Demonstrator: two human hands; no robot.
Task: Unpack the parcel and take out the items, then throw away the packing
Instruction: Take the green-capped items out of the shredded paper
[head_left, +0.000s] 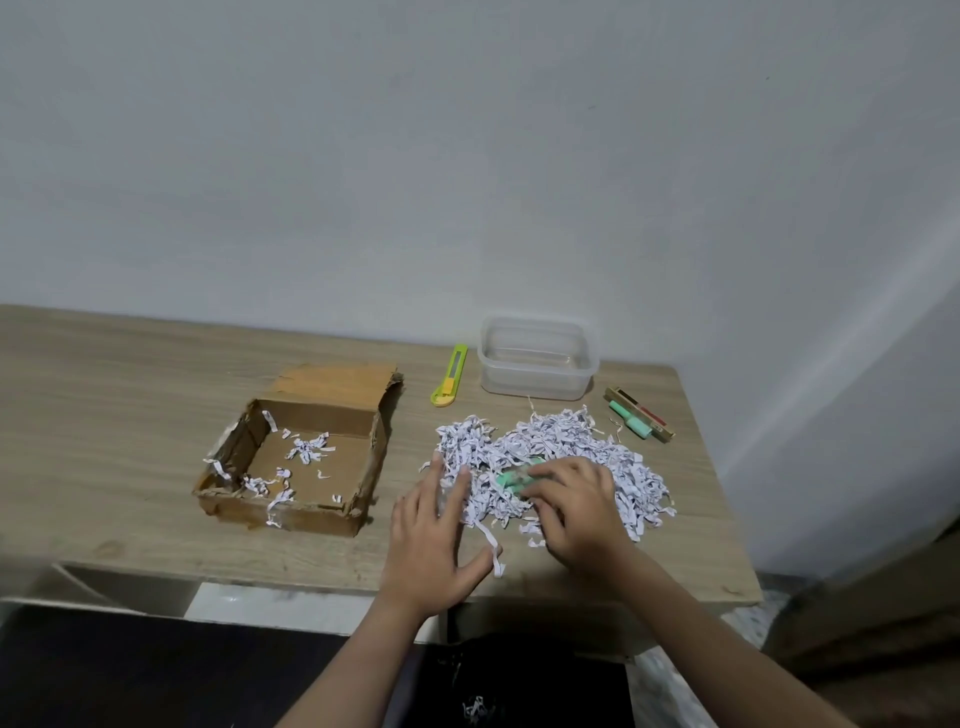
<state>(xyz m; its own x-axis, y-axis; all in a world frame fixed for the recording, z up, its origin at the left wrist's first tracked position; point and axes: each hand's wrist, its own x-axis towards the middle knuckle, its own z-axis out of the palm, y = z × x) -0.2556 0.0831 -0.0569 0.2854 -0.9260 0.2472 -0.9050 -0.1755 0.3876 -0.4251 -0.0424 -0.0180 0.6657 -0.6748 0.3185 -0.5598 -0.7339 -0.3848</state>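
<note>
- On wooden table (130, 374) against a plain wall: one open cardboard box (296, 457) at left, flap folded back, a few stray paper strips inside.
- One yellow-green utility knife (450, 375) behind the pile; one clear plastic container (537, 357) just right of it, looks empty.
- Far right, near table edge: one green marker-like item (631, 421) lying against one flat brown-and-red item (644, 413); can't tell what it is.
- One big heap of shredded paper (550, 447), white with dark print, loose and tangled, spread on table right of box, well apart from it.
- One green object (511, 478) half buried in heap, blurred, kind unclear; shreds and fingers cover most of it.
- Right hand (576, 506) curled narrow over the green object, fingertips touching it; firm grip or not, cannot tell.
- Left hand (434, 540) spread wide, flat, palm down on heap's near-left edge, holding nothing; one strip lies by the thumb.
- A few shreds on dark lap area (478, 706) at bottom.
</note>
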